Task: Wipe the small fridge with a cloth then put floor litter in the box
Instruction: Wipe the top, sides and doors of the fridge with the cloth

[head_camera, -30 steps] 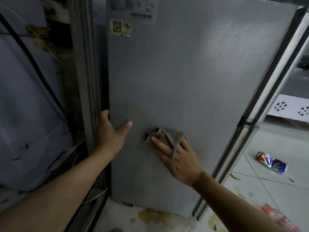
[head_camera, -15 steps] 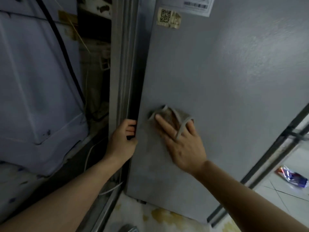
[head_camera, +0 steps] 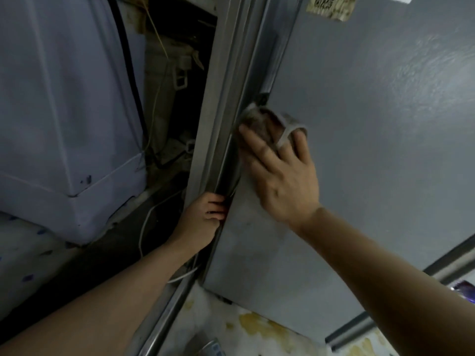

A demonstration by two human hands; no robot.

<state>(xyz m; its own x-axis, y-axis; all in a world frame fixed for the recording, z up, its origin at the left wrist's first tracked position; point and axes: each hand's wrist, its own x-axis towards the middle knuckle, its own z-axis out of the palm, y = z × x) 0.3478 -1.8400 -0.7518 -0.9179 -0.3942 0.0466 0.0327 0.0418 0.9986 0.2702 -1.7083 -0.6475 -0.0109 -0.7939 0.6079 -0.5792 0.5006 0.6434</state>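
The grey side panel of the small fridge (head_camera: 359,140) fills the right of the view. My right hand (head_camera: 280,173) presses a crumpled grey-brown cloth (head_camera: 262,122) flat against the panel at its left edge, fingers straight. Lower down, my left hand (head_camera: 203,219) grips that same edge, its fingers curled round it into the gap. A colourful wrapper (head_camera: 462,290) lies on the floor at the far right, partly hidden by my right arm.
A metal frame (head_camera: 218,104) runs beside the fridge edge. A pale blue-white appliance (head_camera: 64,111) stands to the left, with dark clutter and white cables (head_camera: 146,227) in the gap. The floor (head_camera: 259,330) below the fridge is stained yellow. A torn sticker (head_camera: 331,6) sits high on the panel.
My right hand has slid the cloth left to the panel's edge. My left hand went from lying flat on the panel to gripping its edge. The view swung left.
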